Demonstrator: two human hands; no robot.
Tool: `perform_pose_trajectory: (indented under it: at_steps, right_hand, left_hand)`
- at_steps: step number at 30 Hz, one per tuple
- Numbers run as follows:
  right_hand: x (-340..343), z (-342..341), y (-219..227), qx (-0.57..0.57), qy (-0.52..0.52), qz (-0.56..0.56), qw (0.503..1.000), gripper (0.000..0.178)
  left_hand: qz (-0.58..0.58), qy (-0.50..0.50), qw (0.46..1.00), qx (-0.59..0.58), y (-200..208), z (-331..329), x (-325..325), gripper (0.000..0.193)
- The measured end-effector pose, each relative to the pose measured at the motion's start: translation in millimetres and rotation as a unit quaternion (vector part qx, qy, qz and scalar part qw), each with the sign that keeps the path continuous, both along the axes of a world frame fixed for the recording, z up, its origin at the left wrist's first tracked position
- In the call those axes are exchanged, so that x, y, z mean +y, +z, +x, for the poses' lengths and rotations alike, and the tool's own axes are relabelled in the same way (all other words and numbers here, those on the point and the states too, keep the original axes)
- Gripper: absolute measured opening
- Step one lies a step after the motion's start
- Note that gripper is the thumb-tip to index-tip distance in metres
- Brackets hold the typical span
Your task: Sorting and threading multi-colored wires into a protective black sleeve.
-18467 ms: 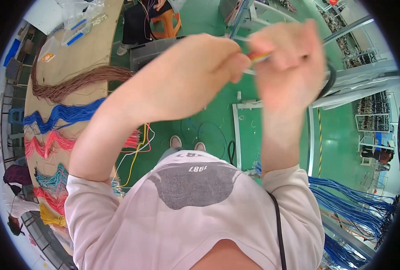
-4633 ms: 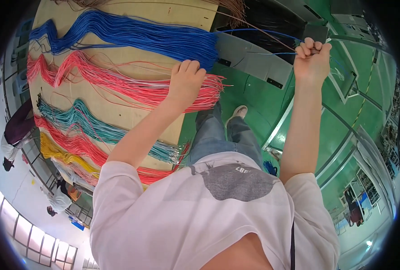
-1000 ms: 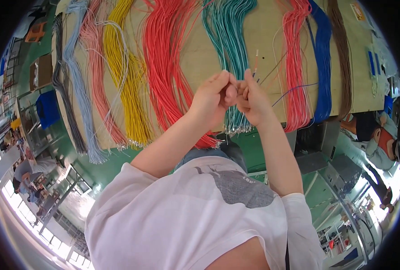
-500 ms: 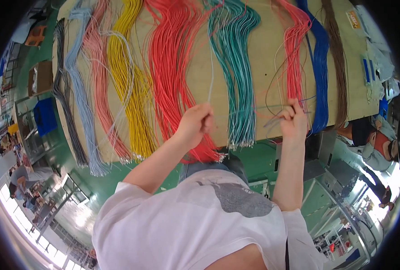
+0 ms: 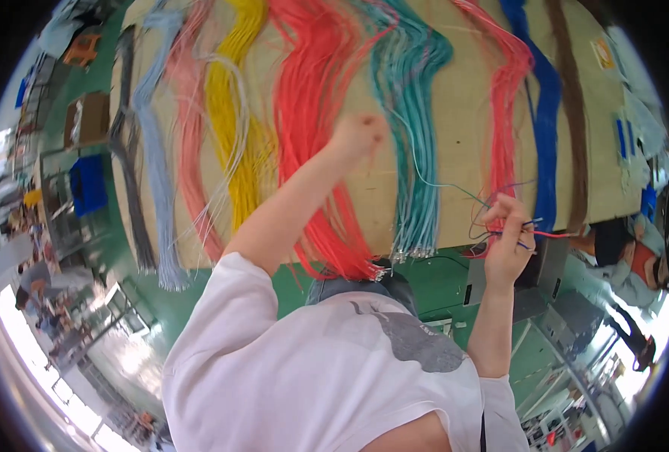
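Several thin wires in red, blue and other colours are gripped in my right hand, near the table's front edge by the pink-red wire bundle. One pale teal wire trails from the teal wire bundle to these fingers. My left hand is over the table between the large red wire bundle and the teal one. Motion smears its curled fingers, and whether anything is in them cannot be made out.
More bundles lie lengthwise: grey, light blue, pink, yellow, dark blue and brown. Loose white wires cross the yellow one. Metal-tipped ends hang over the front edge. Other people are at both sides.
My left hand has moved farther over the table, away from my body, and the pale wire it pulled is out of it. My right hand has turned, its wires now pointing right. The view shifted slightly.
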State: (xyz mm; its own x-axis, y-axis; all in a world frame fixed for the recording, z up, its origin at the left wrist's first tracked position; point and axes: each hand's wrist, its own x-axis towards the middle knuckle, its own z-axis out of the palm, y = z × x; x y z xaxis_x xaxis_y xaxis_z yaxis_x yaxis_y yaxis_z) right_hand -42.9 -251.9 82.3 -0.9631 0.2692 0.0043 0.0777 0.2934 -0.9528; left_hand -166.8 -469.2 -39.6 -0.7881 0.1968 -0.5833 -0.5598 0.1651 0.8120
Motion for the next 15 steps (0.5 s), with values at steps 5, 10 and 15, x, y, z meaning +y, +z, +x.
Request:
perform_pose_trajectory:
  at_steps: [5,10,15]
  right_hand:
    - [-49.0,-16.3,11.0,0.105,0.334,0.127,0.928,0.034]
    - [-70.3,-24.2,2.1,0.109,0.391,0.181,0.896,0.032]
    - [-83.3,-34.1,-0.3,0.140,0.357,0.166,0.909,0.003]
  left_hand:
    - [0.423,0.074,0.848,-0.310,82.5,73.8,20.2,0.010]
    - [0.506,0.175,0.808,-0.246,73.4,83.4,13.2,0.014]
    - [0.341,0.139,0.913,-0.178,56.7,93.2,-16.5,0.015]
